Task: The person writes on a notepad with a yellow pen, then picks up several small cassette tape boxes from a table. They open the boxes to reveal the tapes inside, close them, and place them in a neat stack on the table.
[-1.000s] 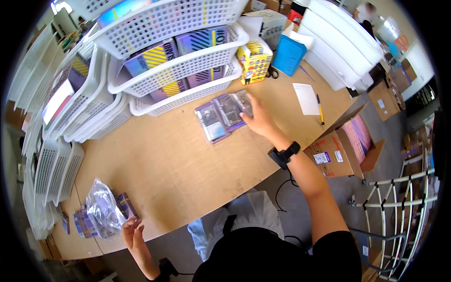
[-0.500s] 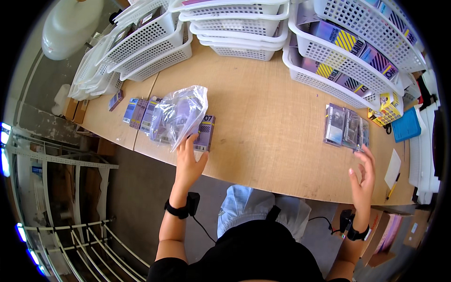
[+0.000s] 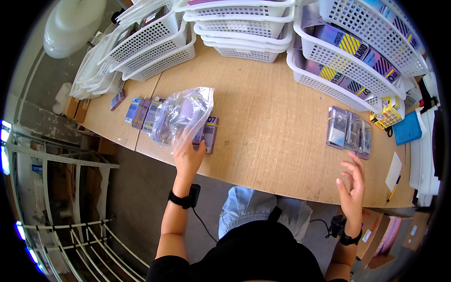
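A crumpled clear plastic bag point(image 3: 185, 113) lies over several small purple boxes on the left of the table. My left hand point(image 3: 189, 157) is at the bag's near edge, its fingers reaching forward and partly covered by the plastic, its thumb held apart beside a purple box point(image 3: 212, 134). More purple boxes point(image 3: 137, 112) stand in a row to the left of the bag. My right hand point(image 3: 353, 185) hovers over the table's near right part, fingers loosely bent and apart, with nothing in it. Just beyond it lie several clear-wrapped flat packs point(image 3: 345, 129), side by side.
Stacked white perforated baskets point(image 3: 244, 40) line the table's far side; the right stack point(image 3: 329, 87) holds purple boxes. A yellow box point(image 3: 391, 113), a blue item point(image 3: 408, 128), a white card point(image 3: 393, 171) and a yellow pencil point(image 3: 393, 189) lie at the right.
My right hand has drawn back toward me and to the left, away from the wrapped packs. My left hand's fingers are now more under the bag's edge.
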The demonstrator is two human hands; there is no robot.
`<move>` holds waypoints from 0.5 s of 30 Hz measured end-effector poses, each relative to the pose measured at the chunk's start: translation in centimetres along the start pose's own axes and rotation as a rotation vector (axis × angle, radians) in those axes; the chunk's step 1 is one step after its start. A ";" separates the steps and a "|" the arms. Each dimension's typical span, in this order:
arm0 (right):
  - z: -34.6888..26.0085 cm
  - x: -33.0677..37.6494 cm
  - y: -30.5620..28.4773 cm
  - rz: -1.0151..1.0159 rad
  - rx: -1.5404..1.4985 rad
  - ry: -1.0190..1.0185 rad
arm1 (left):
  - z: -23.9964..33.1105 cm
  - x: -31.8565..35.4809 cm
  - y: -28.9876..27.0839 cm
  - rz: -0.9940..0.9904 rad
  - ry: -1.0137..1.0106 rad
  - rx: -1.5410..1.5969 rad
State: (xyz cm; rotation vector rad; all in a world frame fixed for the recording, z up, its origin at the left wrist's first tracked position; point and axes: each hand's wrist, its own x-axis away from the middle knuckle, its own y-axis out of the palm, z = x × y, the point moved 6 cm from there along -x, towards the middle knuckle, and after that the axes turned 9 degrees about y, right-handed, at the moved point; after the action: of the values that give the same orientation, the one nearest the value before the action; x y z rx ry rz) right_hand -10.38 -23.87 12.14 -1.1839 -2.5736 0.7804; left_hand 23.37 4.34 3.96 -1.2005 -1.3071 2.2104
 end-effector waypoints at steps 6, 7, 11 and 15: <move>-0.7 0.1 1.0 -0.068 -0.027 -0.019 | 1.9 0.9 -2.0 -0.058 -0.308 0.604; -0.8 -0.1 1.5 -0.091 -0.032 -0.045 | 2.1 1.1 -2.0 -0.046 -0.312 0.724; -1.6 -0.9 4.0 -0.249 -0.182 -0.087 | 4.9 1.8 -2.3 -0.040 -0.364 1.211; -4.1 -1.4 6.5 -0.331 -0.170 -0.192 | 9.0 1.8 -2.4 -0.220 -0.373 1.608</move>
State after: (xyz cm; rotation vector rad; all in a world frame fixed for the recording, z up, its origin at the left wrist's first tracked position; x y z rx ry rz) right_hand -3.64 -19.90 12.10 -0.7174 -2.9374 0.6378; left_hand 14.89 1.57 7.15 -0.0015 0.4485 2.2713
